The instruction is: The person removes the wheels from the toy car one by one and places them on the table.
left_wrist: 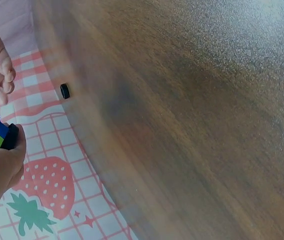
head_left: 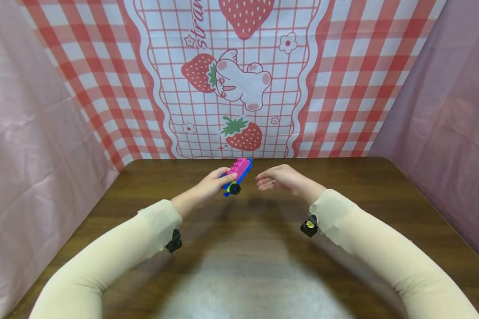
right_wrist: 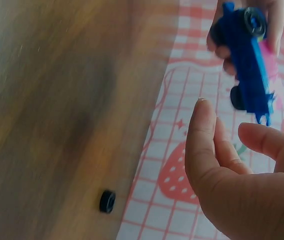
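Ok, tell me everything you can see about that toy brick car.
The toy brick car looks like plastic: a pink studded brick on a blue base, a yellow-green strip along its side and black wheels. The left hand grips it, tilted, above the wooden table. The right hand is close but not touching.

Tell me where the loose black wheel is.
The wheel lies on the table at its far edge by the strawberry cloth, seen in both wrist views.
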Available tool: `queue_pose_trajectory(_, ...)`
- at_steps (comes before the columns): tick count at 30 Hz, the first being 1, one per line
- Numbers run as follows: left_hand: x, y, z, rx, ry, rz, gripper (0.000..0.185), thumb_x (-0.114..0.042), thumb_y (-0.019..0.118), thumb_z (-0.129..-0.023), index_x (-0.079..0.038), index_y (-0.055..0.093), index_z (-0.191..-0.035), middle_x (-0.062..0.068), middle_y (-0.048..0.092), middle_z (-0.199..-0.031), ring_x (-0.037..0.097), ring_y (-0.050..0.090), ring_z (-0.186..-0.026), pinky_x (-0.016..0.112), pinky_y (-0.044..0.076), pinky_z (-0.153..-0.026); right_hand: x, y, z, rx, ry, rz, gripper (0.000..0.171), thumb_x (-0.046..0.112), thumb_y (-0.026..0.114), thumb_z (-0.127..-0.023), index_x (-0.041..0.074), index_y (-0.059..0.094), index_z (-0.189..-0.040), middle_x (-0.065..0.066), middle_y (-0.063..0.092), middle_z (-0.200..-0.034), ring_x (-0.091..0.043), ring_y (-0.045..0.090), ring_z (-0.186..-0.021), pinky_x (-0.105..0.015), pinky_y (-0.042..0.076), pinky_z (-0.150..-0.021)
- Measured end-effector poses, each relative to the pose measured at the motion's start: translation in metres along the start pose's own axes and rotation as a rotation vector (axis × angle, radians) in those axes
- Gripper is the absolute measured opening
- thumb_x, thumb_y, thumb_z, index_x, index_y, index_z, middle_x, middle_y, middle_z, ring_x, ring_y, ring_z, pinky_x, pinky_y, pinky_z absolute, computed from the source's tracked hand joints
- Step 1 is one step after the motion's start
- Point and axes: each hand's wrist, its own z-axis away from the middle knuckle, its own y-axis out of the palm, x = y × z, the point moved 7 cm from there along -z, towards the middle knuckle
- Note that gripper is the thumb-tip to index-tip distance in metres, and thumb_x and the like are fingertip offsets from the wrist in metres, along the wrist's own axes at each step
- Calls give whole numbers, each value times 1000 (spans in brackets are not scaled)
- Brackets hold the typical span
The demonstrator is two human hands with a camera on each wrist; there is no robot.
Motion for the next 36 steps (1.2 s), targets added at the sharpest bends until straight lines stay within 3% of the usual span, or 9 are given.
queue_pose_trajectory(6,-1,2,2,14,-9,-2,47,-23,46,-102,6,40,-139,15,58,-112,24,58,-102,33,46,-88,5,20,3,35,-30,9,37,8,49,-99,-21,51,-123,-19,70,-100,-20,71,-86,-49,46,-100)
queue_pose_trajectory(9,-2,3,2,15,-1,9,47,-23,46,-103,5,39,-139,19,56,-119,29,57,-110,36,45,-93,6,31,6,72,-39,4,38,8,48,-100,-22,51,-123,-21,70,-100,-21,71,-85,-50,47,-99)
queue_pose_trajectory(17,-2,4,1,14,11,23,48,-23,45,-102,6,38,-139,25,54,-128,23,59,-108,41,43,-101,11,54,13,151,-68,-70,37,11,52,-100,-19,51,-120,-20,71,-91,-21,72,-79,-45,54,-88)
queue_pose_trajectory(23,-3,4,1,-12,6,30,47,-23,47,-102,7,41,-138,17,59,-115,15,57,-97,37,44,-97,11,65,14,154,-55,-27,31,9,56,-98,-16,54,-116,-32,67,-105,-20,72,-80,-47,52,-91)
queue_pose_trajectory(29,-5,5,1,-16,11,12,45,-22,51,-100,8,48,-134,10,63,-104,14,58,-92,30,46,-91,5,69,12,160,-27,-24,26,10,56,-98,-13,56,-110,-16,72,-90,-18,71,-77,-45,53,-89)
queue_pose_trajectory(36,-3,3,2,12,21,-86,43,-23,54,-98,7,52,-128,17,65,-110,18,59,-98,42,43,-102,5,71,11,152,-24,-37,23,10,57,-97,-11,58,-105,-11,72,-85,-16,71,-74,-48,53,-91)
